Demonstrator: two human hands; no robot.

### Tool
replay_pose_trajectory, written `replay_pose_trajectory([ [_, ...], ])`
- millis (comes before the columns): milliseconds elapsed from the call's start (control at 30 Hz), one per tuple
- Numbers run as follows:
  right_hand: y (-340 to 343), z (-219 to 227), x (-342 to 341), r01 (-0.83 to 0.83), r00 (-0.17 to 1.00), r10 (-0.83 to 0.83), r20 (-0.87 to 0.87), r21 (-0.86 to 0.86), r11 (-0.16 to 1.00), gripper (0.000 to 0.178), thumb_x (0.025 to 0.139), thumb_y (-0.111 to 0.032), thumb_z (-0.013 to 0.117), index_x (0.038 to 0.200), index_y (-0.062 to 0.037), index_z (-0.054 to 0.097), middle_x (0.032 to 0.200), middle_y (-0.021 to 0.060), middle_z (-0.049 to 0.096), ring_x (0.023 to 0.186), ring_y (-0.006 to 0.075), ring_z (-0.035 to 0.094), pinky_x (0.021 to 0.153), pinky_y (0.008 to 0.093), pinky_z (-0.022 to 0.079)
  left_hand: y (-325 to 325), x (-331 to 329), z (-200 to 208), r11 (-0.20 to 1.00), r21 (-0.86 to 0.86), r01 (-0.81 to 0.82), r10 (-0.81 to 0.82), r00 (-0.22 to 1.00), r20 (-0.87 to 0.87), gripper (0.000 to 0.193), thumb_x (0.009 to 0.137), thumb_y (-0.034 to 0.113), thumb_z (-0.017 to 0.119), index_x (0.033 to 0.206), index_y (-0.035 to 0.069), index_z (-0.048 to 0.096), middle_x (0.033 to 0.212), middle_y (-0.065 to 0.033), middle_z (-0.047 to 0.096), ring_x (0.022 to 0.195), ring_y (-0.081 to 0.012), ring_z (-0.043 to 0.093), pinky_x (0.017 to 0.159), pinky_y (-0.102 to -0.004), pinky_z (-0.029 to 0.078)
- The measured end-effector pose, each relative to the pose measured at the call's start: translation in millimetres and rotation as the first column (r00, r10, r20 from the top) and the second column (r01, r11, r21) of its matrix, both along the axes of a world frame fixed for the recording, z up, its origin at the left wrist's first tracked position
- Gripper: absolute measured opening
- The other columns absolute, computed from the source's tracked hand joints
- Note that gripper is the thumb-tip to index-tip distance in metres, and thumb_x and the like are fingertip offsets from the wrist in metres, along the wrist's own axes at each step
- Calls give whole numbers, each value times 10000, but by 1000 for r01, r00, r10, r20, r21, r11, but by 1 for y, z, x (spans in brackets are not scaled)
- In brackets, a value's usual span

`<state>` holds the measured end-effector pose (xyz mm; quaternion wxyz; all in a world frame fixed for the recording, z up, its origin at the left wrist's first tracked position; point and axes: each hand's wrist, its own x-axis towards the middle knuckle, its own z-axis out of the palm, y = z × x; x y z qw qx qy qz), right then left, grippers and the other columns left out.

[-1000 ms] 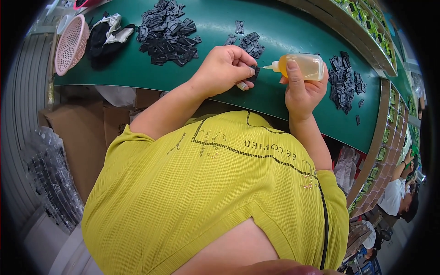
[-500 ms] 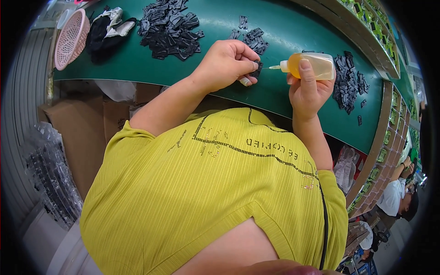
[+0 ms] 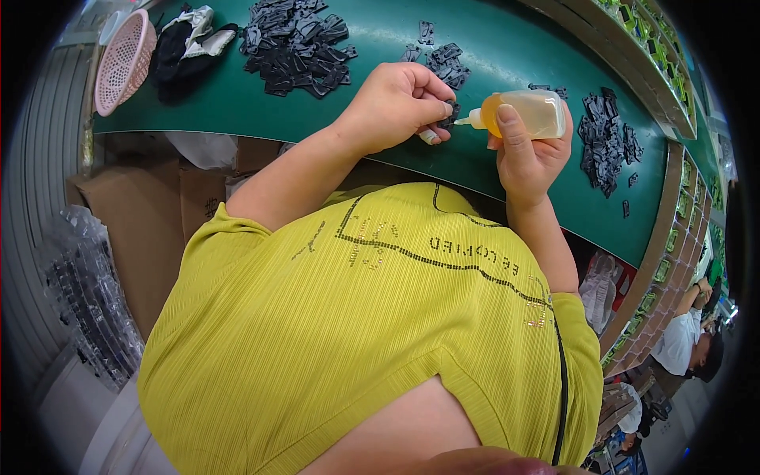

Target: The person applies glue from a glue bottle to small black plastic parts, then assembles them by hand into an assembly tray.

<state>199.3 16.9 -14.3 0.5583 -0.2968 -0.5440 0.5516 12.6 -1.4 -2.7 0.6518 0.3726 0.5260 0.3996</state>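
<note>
Between the thumb and fingers of my left hand (image 3: pixel 402 107) is a small black plastic part (image 3: pixel 450 115), mostly covered by the fingers. One fingertip of that hand wears a white wrap. My right hand (image 3: pixel 532 158) is closed around a clear squeeze bottle (image 3: pixel 534 115) with yellowish liquid in it. The bottle lies tilted on its side, its narrow needle tip (image 3: pixel 463 121) pointing left at the black part. Whether the tip touches the part I cannot tell. Just beyond my left hand lies a small group of black parts (image 3: pixel 448 66) on the green table (image 3: pixel 380 32).
A big heap of black parts (image 3: pixel 297 47) lies at the far left, another pile (image 3: pixel 603 142) at the right. A pink basket (image 3: pixel 125 63) and dark cloth (image 3: pixel 186 59) stand at the left edge. Racks (image 3: pixel 669 229) border the right side; cardboard boxes (image 3: pixel 134 229) stand below.
The squeeze bottle has moved slightly left, bringing its tip closer to the black part. My left hand has shifted a little and still holds the part.
</note>
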Motion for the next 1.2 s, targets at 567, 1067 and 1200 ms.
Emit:
replay_pose_trajectory([
  [567, 12, 2, 4, 59, 975, -81, -207, -113, 992, 130, 870, -23, 612, 979, -28, 542, 824, 88, 620, 572, 103, 559, 453, 194, 423, -2, 0, -6, 998, 27, -56, 55, 997, 49, 146, 842, 12, 629, 976, -44, 618, 805, -108, 669, 632, -157, 671, 586, -233, 541],
  [1067, 14, 5, 2, 46, 976, -86, -199, -198, 979, 98, 898, -115, 596, 962, -52, 556, 861, 97, 637, 532, 101, 515, 464, 199, 421, 49, -104, 17, 925, 372, 80, 356, 168, -919, 217, 745, 252, 683, 845, 60, 688, 868, -113, 674, 813, -286, 646, 747, -376, 509],
  [1200, 14, 4, 0, 57, 976, -94, -195, -191, 980, 98, 900, -111, 596, 964, -49, 556, 863, 96, 636, 540, 104, 524, 461, 196, 420, 59, -114, 22, 987, 148, 66, 139, 120, -983, 235, 718, 273, 708, 822, 64, 690, 836, -109, 679, 812, -278, 647, 748, -374, 506],
])
